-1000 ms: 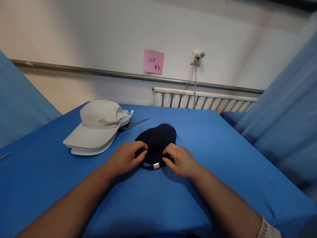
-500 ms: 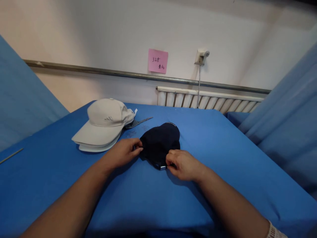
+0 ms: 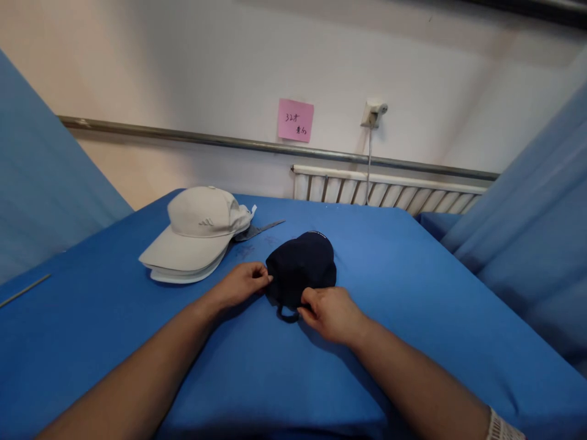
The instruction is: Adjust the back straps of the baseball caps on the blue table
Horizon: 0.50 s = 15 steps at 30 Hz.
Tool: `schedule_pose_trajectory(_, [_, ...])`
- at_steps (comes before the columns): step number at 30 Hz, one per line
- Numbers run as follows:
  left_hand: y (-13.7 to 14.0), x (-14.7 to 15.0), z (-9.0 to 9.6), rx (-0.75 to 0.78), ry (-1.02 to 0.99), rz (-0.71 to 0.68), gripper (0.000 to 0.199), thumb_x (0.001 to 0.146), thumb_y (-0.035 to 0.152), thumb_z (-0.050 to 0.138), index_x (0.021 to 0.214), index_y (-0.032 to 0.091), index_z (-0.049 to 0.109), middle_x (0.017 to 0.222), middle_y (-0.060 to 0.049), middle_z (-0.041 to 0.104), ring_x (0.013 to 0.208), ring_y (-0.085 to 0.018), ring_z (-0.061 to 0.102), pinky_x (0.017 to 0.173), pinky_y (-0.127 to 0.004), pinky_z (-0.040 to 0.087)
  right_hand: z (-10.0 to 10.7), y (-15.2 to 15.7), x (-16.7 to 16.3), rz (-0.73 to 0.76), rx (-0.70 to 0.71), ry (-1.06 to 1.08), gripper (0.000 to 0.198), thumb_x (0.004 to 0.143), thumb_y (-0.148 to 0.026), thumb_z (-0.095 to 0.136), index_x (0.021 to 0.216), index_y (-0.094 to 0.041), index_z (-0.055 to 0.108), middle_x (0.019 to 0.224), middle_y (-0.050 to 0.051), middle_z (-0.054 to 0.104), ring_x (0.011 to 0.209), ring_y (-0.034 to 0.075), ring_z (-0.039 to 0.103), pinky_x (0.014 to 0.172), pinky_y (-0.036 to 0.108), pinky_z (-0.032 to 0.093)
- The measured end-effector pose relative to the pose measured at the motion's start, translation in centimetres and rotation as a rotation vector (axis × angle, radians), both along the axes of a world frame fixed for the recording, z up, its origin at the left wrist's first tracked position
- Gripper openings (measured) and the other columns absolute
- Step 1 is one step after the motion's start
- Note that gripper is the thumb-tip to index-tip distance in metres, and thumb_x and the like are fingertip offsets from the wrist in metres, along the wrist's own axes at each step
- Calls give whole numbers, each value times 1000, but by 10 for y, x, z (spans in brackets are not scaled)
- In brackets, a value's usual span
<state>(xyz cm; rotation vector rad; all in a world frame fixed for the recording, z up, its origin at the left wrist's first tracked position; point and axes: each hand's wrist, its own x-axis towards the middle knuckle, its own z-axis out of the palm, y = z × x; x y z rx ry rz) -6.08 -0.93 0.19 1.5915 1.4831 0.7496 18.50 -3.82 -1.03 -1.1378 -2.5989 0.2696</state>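
Observation:
A dark navy cap point(image 3: 300, 266) lies on the blue-covered table, its back and strap towards me. My left hand point(image 3: 245, 282) pinches the cap's left edge between thumb and fingers. At the near right side, my right hand point(image 3: 331, 311) is closed on the cap by its back strap point(image 3: 287, 317), which bows out as a small loop. Left of the navy cap sits a stack of pale caps point(image 3: 202, 214), the top one beige with a small stripe logo and its brim pointing left and towards me.
A grey strap-like piece point(image 3: 261, 230) sticks out behind the pale caps. A thin stick point(image 3: 25, 290) lies at the table's far left. Behind the blue table point(image 3: 413, 342) are a radiator point(image 3: 389, 188), a metal rail point(image 3: 220, 139), a pink note point(image 3: 296, 120) and blue curtains point(image 3: 527, 226).
The strap at the cap's back now hangs out as a loop, and the shiny piece beside my right hand no longer shows. My right hand has shifted slightly left along the cap's edge.

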Motion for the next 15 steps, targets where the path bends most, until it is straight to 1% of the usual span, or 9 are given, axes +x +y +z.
schedule_pose_trajectory(2, [-2, 2, -1, -100, -220, 67, 25, 68, 36, 76, 65, 19, 58, 59, 2, 56, 59, -14, 52, 59, -26, 42, -1, -1, 1, 21, 33, 47, 9, 90, -28, 55, 89, -20, 59, 70, 0, 67, 58, 14, 58, 55, 27, 29])
schedule_pose_trajectory(5, [-4, 2, 5, -246, -549, 170, 22, 69, 29, 79, 70, 18, 60, 70, -1, 63, 69, -16, 61, 70, -29, 51, 1, 0, 7, 42, 151, 232, 8, 88, -25, 53, 90, -19, 57, 66, -1, 62, 58, 13, 55, 59, 26, 34])
schedule_pose_trajectory(7, [-5, 2, 11, -353, -744, 191, 16, 72, 23, 77, 79, 16, 64, 82, -5, 69, 78, -19, 66, 77, -33, 55, 3, 2, 13, 86, 246, 349, 7, 88, -24, 52, 87, -18, 57, 66, -1, 61, 58, 13, 54, 62, 27, 36])
schedule_pose_trajectory(9, [-4, 2, 15, -463, -894, 196, 13, 76, 18, 72, 87, 15, 66, 88, -8, 71, 82, -21, 68, 79, -35, 57, 5, 4, 18, 158, 293, 401, 10, 89, -24, 51, 81, -19, 55, 65, -1, 59, 57, 12, 51, 61, 27, 35])
schedule_pose_trajectory(11, [-2, 3, 16, -529, -971, 232, 9, 79, 14, 66, 88, 14, 66, 86, -8, 71, 78, -19, 68, 75, -32, 58, 5, 6, 20, 195, 291, 408, 17, 91, -25, 51, 76, -20, 54, 62, -2, 57, 54, 11, 49, 59, 26, 35])
schedule_pose_trajectory(12, [-2, 4, 15, -534, -981, 262, 7, 81, 12, 64, 87, 15, 66, 83, -7, 71, 74, -17, 68, 72, -30, 58, 4, 6, 20, 175, 288, 412, 19, 92, -27, 50, 75, -20, 54, 61, -2, 57, 54, 11, 49, 59, 26, 35])
schedule_pose_trajectory(13, [-1, 5, 13, -518, -973, 287, 8, 81, 11, 62, 87, 16, 66, 82, -6, 70, 71, -16, 67, 70, -28, 58, 3, 7, 19, 129, 286, 420, 20, 93, -27, 50, 75, -20, 54, 62, -2, 57, 55, 11, 50, 59, 26, 36])
schedule_pose_trajectory(15, [0, 5, 8, -453, -917, 295, 9, 83, 12, 61, 87, 17, 66, 84, -5, 71, 71, -15, 66, 70, -26, 58, -1, 9, 15, -19, 294, 450, 19, 95, -29, 49, 81, -20, 56, 66, 0, 60, 58, 12, 54, 60, 26, 38])
